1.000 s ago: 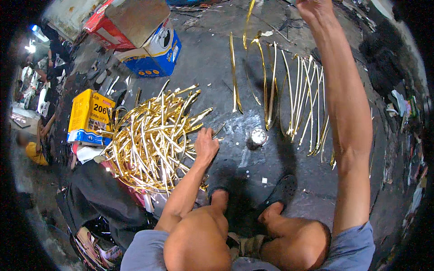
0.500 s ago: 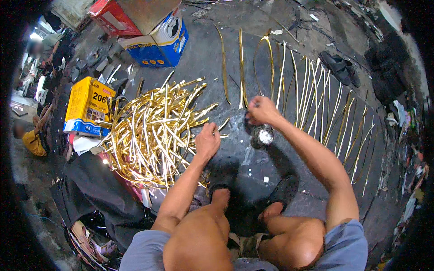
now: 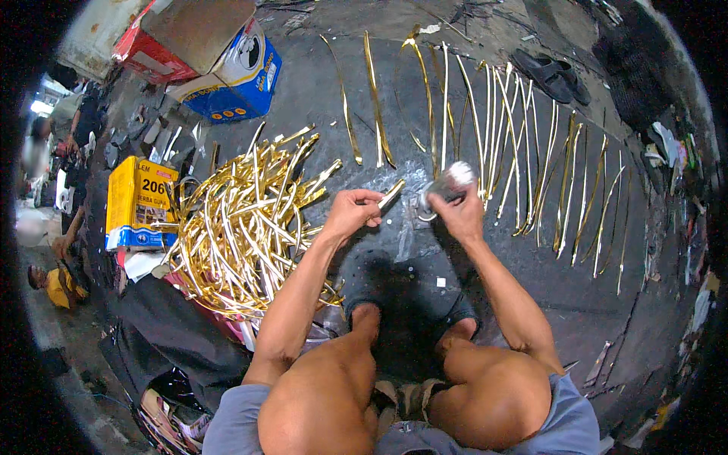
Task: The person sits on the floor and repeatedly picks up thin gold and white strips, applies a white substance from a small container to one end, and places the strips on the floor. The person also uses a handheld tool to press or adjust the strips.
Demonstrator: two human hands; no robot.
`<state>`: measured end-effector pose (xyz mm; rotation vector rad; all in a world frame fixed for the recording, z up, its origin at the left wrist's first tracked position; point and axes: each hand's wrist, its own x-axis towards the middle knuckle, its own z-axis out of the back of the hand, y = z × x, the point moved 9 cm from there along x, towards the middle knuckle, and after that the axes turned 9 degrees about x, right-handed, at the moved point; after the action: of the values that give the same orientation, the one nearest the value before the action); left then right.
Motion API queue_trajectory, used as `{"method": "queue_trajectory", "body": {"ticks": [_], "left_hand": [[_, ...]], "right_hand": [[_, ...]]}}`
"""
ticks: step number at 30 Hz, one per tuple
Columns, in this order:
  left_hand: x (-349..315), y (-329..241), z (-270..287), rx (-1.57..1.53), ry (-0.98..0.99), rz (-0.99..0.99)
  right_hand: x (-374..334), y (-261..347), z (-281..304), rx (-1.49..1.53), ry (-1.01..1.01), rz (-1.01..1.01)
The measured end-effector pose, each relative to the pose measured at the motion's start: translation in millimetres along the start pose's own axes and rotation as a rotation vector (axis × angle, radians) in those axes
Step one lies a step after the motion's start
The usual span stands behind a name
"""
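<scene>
My left hand [image 3: 355, 215] is closed in a pinch on the end of a short-looking gold strip [image 3: 391, 194] that points up and right. My right hand [image 3: 461, 215] has its fingers curled at a small round container [image 3: 459, 176] with a whitish, shiny top. Blur softens the container's outline, and the fingers cover part of it. Left of my left hand lies a big tangled heap of gold strips [image 3: 235, 227] with pale undersides. Beyond my right hand, several strips [image 3: 493, 136] lie spread side by side on the dark mat [image 3: 523, 296].
A yellow and blue box [image 3: 144, 199] stands left of the heap, with a larger open carton [image 3: 227, 80] farther back. Dark sandals [image 3: 547, 76] lie at the far right. Black cloth [image 3: 171, 326] lies near left; a person in yellow [image 3: 62, 287] is at the left edge.
My left hand has lifted off the heap's edge with a strip. My right hand has come back from the laid strips to the container, which now sits higher and farther right. The view has shifted.
</scene>
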<state>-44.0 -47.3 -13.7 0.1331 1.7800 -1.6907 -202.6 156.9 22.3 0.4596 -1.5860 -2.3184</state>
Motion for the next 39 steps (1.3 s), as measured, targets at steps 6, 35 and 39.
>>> {"method": "queue_trajectory", "body": {"ticks": [6, 35, 39], "left_hand": [[6, 12, -26, -0.173, 0.125, 0.095], [29, -25, -81, 0.65, -0.132, -0.578], [2, -48, -95, 0.485, -0.062, -0.67]], "right_hand": [[-7, 26, -16, 0.477, 0.005, 0.026], [-33, -14, -27, -0.215, 0.142, 0.304], [-31, -27, -17, 0.069, 0.21, 0.103]]}}
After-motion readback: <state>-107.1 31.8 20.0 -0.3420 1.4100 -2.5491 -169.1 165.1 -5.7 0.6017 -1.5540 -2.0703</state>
